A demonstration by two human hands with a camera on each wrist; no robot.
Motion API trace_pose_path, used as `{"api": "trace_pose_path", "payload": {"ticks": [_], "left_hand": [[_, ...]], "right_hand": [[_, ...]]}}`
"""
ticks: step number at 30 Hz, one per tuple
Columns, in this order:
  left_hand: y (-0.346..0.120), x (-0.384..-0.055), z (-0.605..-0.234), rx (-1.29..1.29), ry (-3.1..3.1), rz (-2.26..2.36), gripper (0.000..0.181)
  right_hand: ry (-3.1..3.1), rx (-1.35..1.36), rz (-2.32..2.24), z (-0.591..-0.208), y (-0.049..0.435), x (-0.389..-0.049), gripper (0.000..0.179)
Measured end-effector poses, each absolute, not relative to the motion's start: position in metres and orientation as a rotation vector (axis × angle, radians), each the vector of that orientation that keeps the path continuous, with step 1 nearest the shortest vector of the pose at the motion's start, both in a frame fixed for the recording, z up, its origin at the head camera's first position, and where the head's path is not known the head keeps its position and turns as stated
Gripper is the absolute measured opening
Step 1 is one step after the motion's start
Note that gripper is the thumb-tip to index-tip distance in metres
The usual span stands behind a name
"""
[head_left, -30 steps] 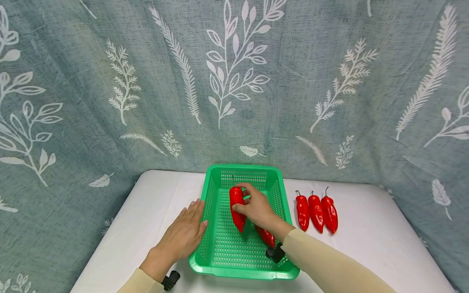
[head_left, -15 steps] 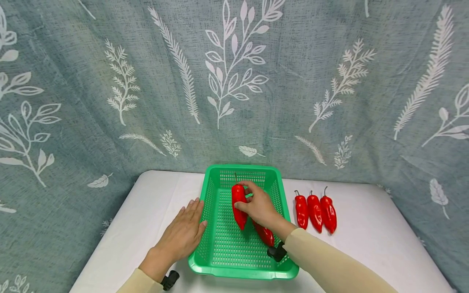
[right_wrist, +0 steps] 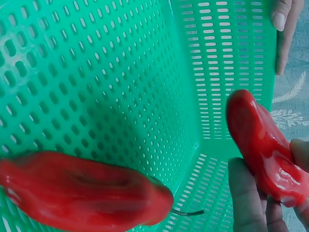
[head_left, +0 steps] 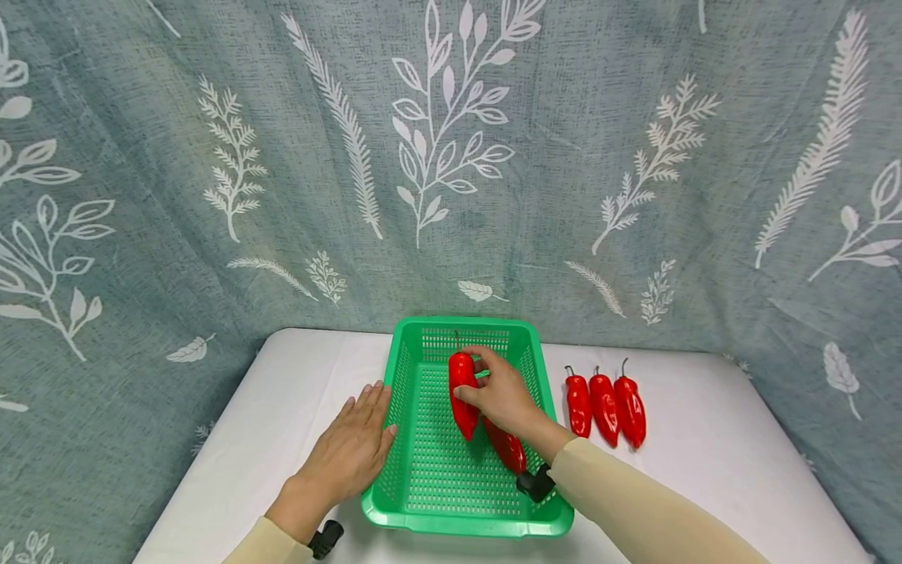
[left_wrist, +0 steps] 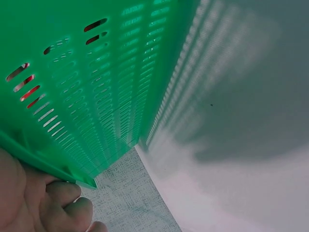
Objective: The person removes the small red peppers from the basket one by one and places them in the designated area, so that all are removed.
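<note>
A green perforated plastic basket (head_left: 458, 526) stands between my hands. My right hand (head_left: 506, 398) pinches a long red pepper (head_left: 461, 380) between thumb and fingers above the basket floor, stem toward the far end. Below that hand a second red pepper (head_left: 506, 450) lies on the basket's floor; the forearm hides part of it in the head view, while the right wrist view shows this lying pepper (right_wrist: 87, 191) with its stem. My left hand (head_left: 347, 445) rests along the basket's left rim, fingers straight. From the left wrist, its fingers (left_wrist: 65, 193) show at the rim's edge.
To the right of the basket, 3 red peppers (head_left: 604, 403) lie side by side on the white table (head_left: 712, 439). A grey-green curtain with white leaf prints (head_left: 451, 157) hangs behind the table and at both sides.
The right hand has carried its pepper slightly right and toward the far end, inside the basket's outline. My left hand stays at the rim. The whole head view has drifted a little.
</note>
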State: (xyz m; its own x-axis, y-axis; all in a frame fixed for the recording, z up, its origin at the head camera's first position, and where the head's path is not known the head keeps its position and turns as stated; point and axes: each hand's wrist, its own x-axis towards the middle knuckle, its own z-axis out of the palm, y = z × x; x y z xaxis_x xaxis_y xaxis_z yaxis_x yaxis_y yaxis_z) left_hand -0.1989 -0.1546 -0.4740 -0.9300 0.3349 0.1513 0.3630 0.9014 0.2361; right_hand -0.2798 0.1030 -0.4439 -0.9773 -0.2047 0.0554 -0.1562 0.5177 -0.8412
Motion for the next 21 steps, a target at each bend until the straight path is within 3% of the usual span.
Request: {"api": "trace_pose_path", "payload": {"ticks": [21], "left_hand": [[-0.157,-0.198,-0.461,-0.632,-2.999,-0.417,0.065]], "right_hand": [[2.701,-0.306,-1.466,-0.441,0.115,-0.279,0.065]]}}
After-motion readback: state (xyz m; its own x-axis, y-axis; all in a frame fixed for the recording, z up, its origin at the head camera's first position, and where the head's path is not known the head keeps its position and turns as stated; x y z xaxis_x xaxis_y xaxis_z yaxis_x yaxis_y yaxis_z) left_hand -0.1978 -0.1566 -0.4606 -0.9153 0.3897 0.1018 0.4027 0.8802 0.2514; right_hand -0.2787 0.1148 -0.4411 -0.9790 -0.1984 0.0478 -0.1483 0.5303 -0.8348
